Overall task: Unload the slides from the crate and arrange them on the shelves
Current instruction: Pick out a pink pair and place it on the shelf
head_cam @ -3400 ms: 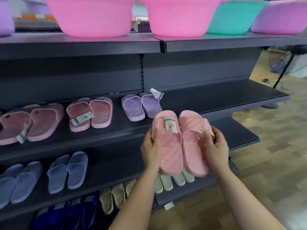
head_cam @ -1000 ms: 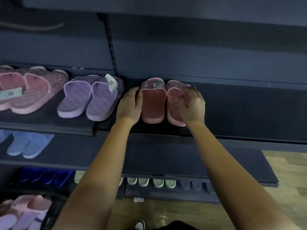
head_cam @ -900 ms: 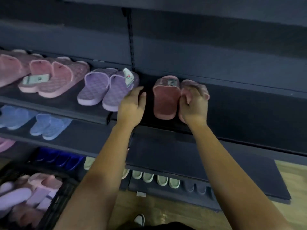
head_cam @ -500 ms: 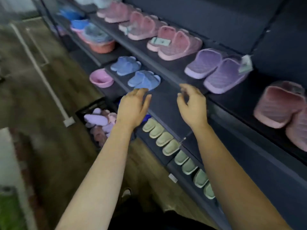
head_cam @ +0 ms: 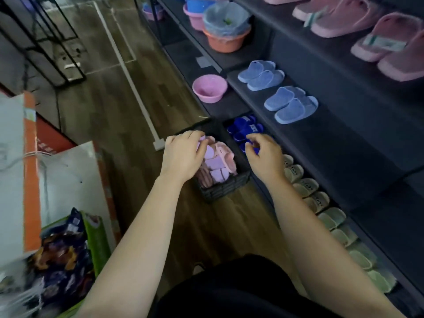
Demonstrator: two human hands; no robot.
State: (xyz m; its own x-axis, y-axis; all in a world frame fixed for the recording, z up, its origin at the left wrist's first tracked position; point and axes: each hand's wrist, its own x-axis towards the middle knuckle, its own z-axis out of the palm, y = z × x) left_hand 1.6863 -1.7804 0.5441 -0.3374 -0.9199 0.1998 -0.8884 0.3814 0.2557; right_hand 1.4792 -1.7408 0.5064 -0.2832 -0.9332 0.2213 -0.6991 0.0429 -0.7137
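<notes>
A black woven crate (head_cam: 226,190) stands on the wooden floor beside the shelving, filled with pink and purple slides (head_cam: 219,162). My left hand (head_cam: 183,154) hovers over the crate's left side, its fingers loosely curled near a purple slide and gripping nothing. My right hand (head_cam: 266,157) hangs just right of the crate, fingers loosely curled and empty. On the upper shelf (head_cam: 330,65) sit pink slides (head_cam: 390,42), and below them are two pairs of light blue slides (head_cam: 291,106).
Dark blue slides (head_cam: 245,128) and a row of beige slides (head_cam: 321,203) line the bottom shelf. A pink basin (head_cam: 210,88) and stacked basins (head_cam: 226,35) sit further along. White and orange boxes (head_cam: 29,171) and a printed bag (head_cam: 64,255) stand at the left.
Both hands let go of the pink pair on the upper shelf and drew back. My view swung left and down, and the hands now reach over the crate on the floor.
</notes>
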